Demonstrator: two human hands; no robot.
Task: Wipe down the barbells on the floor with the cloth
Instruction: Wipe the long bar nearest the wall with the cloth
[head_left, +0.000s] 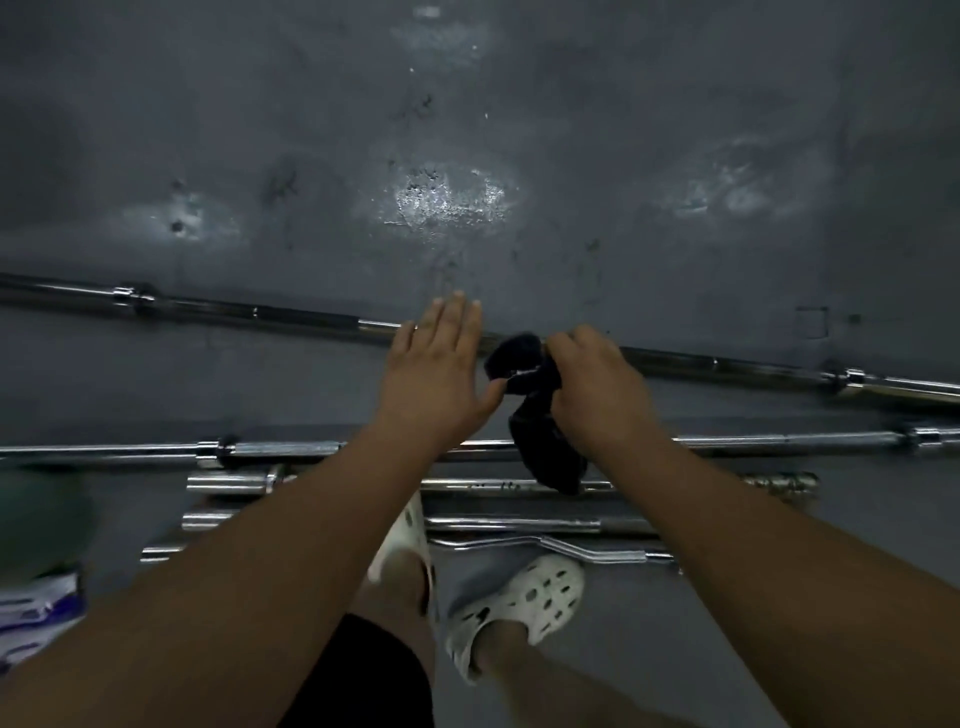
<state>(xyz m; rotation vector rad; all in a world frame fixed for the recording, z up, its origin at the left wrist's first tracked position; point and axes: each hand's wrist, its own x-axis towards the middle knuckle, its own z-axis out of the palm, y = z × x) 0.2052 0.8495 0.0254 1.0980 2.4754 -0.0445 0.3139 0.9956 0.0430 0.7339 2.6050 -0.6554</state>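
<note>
1. While the person leaned over the floor (467, 130), the right hand (592, 379) clutched one dark cloth (540, 415), fingers curled round its bunched top, with the loose end hanging toward the nearer bars.
2. The left hand (441, 364) was spread flat with straight fingers, holding nothing, its thumb just beside the cloth.
3. Both hands were over the farthest barbell (234, 310), whose long axis ran left to right across the person; I could not tell whether either touched it.
4. To my eye the right hand, having the cloth, was the one placed to rub sideways along that bar.
5. I counted five barbells: the farthest barbell, a second long barbell (779, 441), a shorter third barbell (228, 483), a fourth barbell (519, 524), and one wavy curl bar (623, 557) nearest the two white clogs (540, 592).
</note>
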